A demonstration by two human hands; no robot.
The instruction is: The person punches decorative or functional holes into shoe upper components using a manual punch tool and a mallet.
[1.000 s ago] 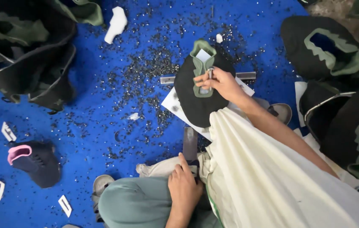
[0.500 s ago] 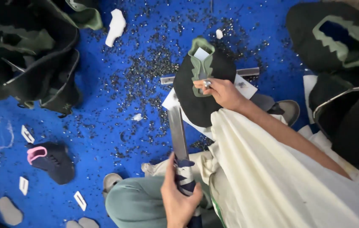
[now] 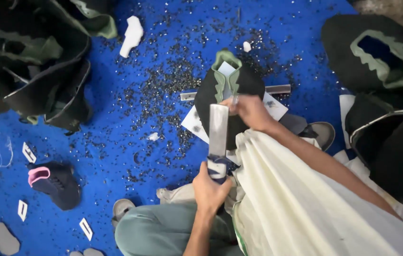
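Observation:
My left hand (image 3: 209, 189) grips the taped handle of a flat metal bar (image 3: 218, 129), held upright above my lap with its top end close to my right hand. A black shoe upper with green trim (image 3: 215, 85) lies on a white sheet (image 3: 193, 122), and my right hand (image 3: 248, 111) presses on it, pinching a small metal punch (image 3: 234, 99) against it. A cream cloth (image 3: 301, 199) covers my right leg.
Small black punch-outs are scattered over the blue mat (image 3: 116, 156). Piles of black and green uppers lie at top left (image 3: 35, 66) and at right (image 3: 376, 52). A dark upper with pink trim (image 3: 52, 182) and several white tags (image 3: 28, 152) lie at left.
My left hand rose from my lap with the metal bar, lifting it until its top end came near my right hand. The right hand stayed on the upper.

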